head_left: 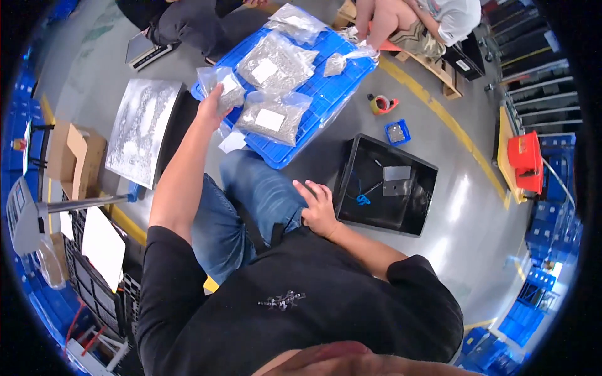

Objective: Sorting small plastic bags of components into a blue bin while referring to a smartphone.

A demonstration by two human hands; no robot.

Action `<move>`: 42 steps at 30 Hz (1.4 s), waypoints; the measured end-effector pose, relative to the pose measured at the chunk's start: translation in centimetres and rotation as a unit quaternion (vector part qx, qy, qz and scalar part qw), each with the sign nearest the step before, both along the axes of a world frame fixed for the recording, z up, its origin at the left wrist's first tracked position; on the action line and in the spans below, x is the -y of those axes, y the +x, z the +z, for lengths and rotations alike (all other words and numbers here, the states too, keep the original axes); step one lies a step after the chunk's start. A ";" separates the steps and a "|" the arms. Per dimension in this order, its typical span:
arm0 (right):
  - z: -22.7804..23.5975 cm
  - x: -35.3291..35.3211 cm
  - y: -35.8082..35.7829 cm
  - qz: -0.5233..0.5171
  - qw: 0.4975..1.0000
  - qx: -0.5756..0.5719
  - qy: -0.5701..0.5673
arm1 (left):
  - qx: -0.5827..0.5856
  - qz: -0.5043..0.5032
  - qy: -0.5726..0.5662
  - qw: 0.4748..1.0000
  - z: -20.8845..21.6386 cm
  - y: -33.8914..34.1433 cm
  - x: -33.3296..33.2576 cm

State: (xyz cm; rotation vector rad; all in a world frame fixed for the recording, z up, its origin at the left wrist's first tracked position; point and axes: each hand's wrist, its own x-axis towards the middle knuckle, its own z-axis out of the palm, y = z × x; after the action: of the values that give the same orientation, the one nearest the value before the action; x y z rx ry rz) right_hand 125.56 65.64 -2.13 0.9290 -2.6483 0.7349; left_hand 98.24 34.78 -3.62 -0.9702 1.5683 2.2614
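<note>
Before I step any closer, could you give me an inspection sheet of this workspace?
Surface: blue ribbed platform, partly covered by bags.
Job's things: small clear bag, held at the platform's left edge; large bags of small grey pieces lie beside it.
Clutter: tape dispenser, small blue tray and black bin on the floor.
Hands: left hand grips the small clear bag; right hand holds nothing, at the jeans.
Cables: blue cord-like item in the black bin.
Surroundings: cardboard box at left; two other people beyond the platform.
</note>
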 end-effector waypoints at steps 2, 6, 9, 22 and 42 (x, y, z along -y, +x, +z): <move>-0.4 -0.6 0.3 0.005 1.000 0.013 -0.008 | -0.001 0.019 0.011 1.000 -0.4 -0.1 -0.3; 0.1 -1.9 0.7 0.054 0.997 0.041 -0.024 | -0.035 -0.035 -0.028 0.998 -1.1 -0.4 0.2; 0.8 -2.8 0.8 0.083 0.995 0.056 -0.013 | -0.049 -0.064 -0.132 0.988 -2.3 -1.6 1.0; 3.1 -9.5 4.7 0.080 0.978 0.190 -0.018 | -0.041 -0.192 -0.470 0.861 -2.9 -1.5 3.5; 9.9 -15.8 -1.9 0.064 0.523 0.820 -0.225 | -0.074 0.103 -0.229 0.965 8.0 2.4 7.6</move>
State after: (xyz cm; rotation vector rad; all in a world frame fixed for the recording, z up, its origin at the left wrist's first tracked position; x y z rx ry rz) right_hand 123.70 81.45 7.73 -0.0528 -2.8489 3.4725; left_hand 100.69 27.19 4.42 -1.1381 2.2159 2.1866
